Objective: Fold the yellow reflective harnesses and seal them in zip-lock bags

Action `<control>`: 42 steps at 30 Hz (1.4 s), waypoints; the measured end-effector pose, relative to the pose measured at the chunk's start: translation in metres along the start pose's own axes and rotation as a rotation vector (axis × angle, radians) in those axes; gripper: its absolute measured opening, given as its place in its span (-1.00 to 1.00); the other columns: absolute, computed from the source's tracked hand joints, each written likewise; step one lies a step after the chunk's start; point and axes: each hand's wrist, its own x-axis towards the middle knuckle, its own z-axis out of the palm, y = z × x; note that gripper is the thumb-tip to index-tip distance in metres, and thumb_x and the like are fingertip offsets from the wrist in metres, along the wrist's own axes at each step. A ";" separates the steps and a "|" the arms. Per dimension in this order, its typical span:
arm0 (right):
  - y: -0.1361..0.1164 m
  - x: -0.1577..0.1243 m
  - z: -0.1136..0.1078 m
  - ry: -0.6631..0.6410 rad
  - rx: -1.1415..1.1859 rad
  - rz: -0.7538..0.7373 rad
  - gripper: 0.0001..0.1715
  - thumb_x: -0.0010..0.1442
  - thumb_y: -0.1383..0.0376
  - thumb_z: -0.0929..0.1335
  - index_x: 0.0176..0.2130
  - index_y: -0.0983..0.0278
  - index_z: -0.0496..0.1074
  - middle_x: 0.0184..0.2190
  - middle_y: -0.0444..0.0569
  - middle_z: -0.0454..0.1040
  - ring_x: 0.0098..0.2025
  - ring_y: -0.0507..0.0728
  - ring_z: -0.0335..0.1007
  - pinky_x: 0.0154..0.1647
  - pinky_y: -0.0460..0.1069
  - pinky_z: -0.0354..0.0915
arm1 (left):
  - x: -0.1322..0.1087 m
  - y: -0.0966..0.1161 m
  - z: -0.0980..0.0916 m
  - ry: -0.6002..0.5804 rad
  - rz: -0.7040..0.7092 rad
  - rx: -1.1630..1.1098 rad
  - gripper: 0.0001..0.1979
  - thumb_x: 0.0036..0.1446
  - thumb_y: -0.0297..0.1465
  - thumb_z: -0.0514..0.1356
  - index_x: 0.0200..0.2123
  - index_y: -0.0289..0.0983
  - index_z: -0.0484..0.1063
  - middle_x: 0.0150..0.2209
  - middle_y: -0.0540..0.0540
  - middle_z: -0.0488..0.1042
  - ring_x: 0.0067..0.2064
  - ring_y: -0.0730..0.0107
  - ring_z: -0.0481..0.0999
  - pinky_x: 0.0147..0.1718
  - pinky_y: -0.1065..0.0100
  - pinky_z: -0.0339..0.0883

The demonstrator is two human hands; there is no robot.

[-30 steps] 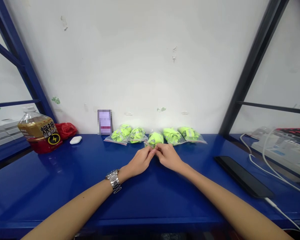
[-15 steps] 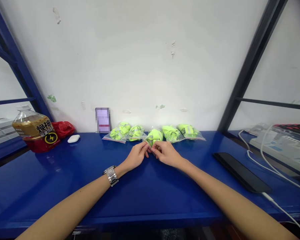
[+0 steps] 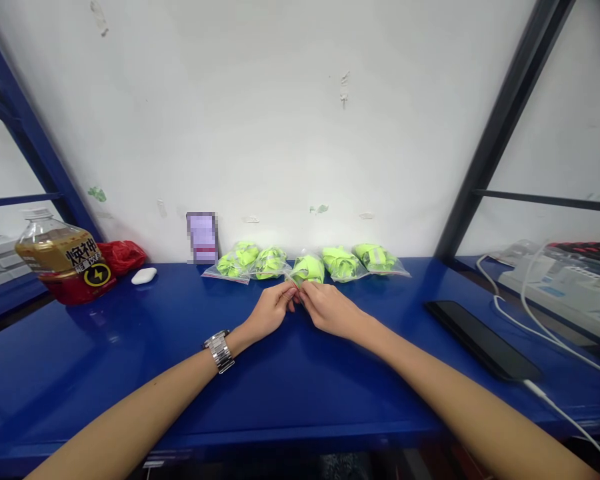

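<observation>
A clear zip bag [image 3: 308,267] with folded neon-yellow fabric inside lies at the middle of the blue table [image 3: 260,407]. My left hand [image 3: 274,308], with a silver watch [image 3: 220,351] on its wrist, pinches the left part of the bag's near edge. Close beside it, my right hand [image 3: 327,308] has its fingers closed on the same edge. Both hands partly cover the bag's mouth. Similar filled bags lie on either side: one bag [image 3: 270,263] and another [image 3: 237,260] to the left, one [image 3: 340,263] and another [image 3: 377,258] to the right.
At the left stand a large drink bottle [image 3: 63,260], a red plastic bag [image 3: 123,256] and a white earbud case [image 3: 144,276]. A propped phone [image 3: 203,237] leans on the wall. On the right lie a black phone [image 3: 483,340] with a white cable [image 3: 555,405] and a power strip [image 3: 570,293].
My right hand has shifted slightly left along the bag's edge, closer to my left hand, and its fingers have turned downward. The whole view has shifted a little.
</observation>
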 end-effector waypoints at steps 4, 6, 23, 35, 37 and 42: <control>0.000 0.002 0.000 -0.022 -0.065 0.043 -0.79 0.34 0.30 0.14 -0.19 0.32 0.30 -0.34 0.06 0.48 -0.38 0.12 0.41 -0.40 -0.06 0.14 | -0.003 0.011 0.001 -0.012 0.013 0.082 -0.68 0.33 -0.26 -0.09 -0.36 -0.28 0.32 -0.48 -0.01 0.39 -0.44 0.45 0.38 -0.36 0.41 0.23; -0.003 0.003 0.000 -0.048 -0.143 0.065 -0.77 0.34 0.27 0.15 -0.17 0.31 0.31 -0.33 0.07 0.50 -0.39 0.13 0.43 -0.42 -0.05 0.13 | -0.003 0.016 0.002 -0.009 -0.001 0.193 -0.71 0.30 -0.29 -0.07 -0.41 -0.27 0.29 -0.52 0.02 0.38 -0.48 0.47 0.34 -0.42 0.43 0.17; 0.038 0.005 -0.028 0.230 -0.271 0.207 -0.77 0.25 0.30 0.18 -0.37 0.30 0.35 -0.51 -0.01 0.45 -0.56 0.06 0.26 -0.52 -0.05 -0.12 | -0.004 0.014 0.013 0.190 -0.133 0.500 -0.69 0.07 -0.36 0.05 -0.69 -0.26 0.16 -0.70 0.04 0.21 -0.61 0.50 0.14 -0.54 0.37 -0.11; 0.065 0.002 0.007 0.225 -0.083 0.216 -0.54 0.38 0.18 0.08 0.10 0.34 0.26 0.09 0.19 0.35 0.15 0.29 0.16 0.09 0.14 0.10 | -0.012 0.025 0.017 0.252 0.030 0.784 -0.58 0.24 -0.30 0.00 -0.66 -0.27 0.24 -0.67 -0.03 0.31 -0.58 0.44 0.24 -0.36 0.29 0.01; 0.065 0.001 0.015 0.165 -0.040 0.249 -0.49 0.40 0.15 0.04 0.18 0.32 0.19 0.18 0.17 0.28 0.25 0.31 0.02 0.15 0.20 0.04 | -0.013 0.026 0.019 0.222 0.107 0.884 -0.64 0.26 -0.30 -0.01 -0.55 -0.28 0.34 -0.62 -0.07 0.39 -0.54 0.38 0.34 -0.33 0.28 0.05; 0.057 0.003 0.013 0.152 0.108 0.281 -0.55 0.39 0.14 0.05 -0.05 0.26 0.38 -0.11 0.07 0.49 0.07 0.25 0.24 0.06 0.17 0.10 | -0.009 0.022 0.013 0.212 -0.119 0.886 -0.61 0.25 -0.11 0.02 -0.12 -0.31 0.39 -0.53 -0.11 0.50 -0.48 0.22 0.48 -0.42 0.34 0.09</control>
